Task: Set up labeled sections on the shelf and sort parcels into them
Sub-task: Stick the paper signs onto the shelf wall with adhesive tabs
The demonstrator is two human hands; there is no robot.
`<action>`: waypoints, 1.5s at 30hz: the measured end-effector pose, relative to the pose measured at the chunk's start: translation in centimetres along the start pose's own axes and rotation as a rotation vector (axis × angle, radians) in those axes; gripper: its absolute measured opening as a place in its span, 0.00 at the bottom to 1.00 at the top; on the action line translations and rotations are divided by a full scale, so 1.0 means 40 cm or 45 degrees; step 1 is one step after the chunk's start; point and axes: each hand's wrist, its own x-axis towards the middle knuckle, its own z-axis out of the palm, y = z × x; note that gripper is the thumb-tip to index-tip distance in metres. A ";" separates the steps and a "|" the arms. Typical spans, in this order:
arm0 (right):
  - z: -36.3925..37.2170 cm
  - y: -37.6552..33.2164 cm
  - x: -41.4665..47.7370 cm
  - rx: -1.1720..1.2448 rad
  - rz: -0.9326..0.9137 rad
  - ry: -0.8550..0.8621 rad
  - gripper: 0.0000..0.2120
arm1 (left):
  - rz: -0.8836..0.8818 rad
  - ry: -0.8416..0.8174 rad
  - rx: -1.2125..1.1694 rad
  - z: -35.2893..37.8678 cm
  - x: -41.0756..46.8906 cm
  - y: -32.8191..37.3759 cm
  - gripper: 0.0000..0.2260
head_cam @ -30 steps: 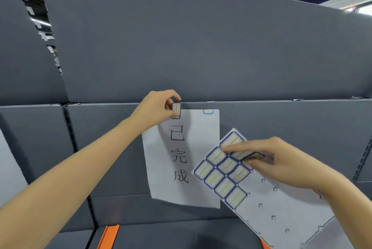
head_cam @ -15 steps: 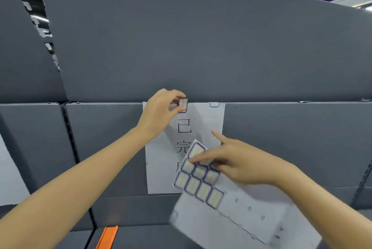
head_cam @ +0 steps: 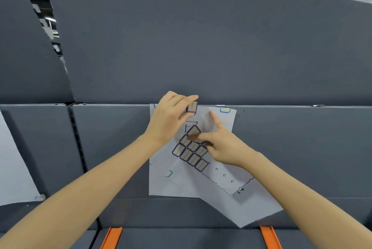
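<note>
I see left hand (head_cam: 171,115) pinching small blue-edged sticker label (head_cam: 192,107) over white paper sign (head_cam: 161,180) | right hand (head_cam: 223,146), index finger straight, seems to pinch white label sheet (head_cam: 221,177)

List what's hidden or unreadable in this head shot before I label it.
Printed characters on the white paper sign: head view, covered by the white sheet of blue-bordered sticker labels and the right hand.
Whether the small blue-bordered sticker touches the sign: fingers of the left hand hide the contact.
A second white sheet at far left: cut off by the left edge.
The orange rails: cut off by the bottom edge.
</note>
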 end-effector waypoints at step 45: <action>-0.053 0.049 0.000 -0.079 0.090 -0.151 0.27 | -0.546 -0.177 -0.271 -0.035 0.057 0.011 0.17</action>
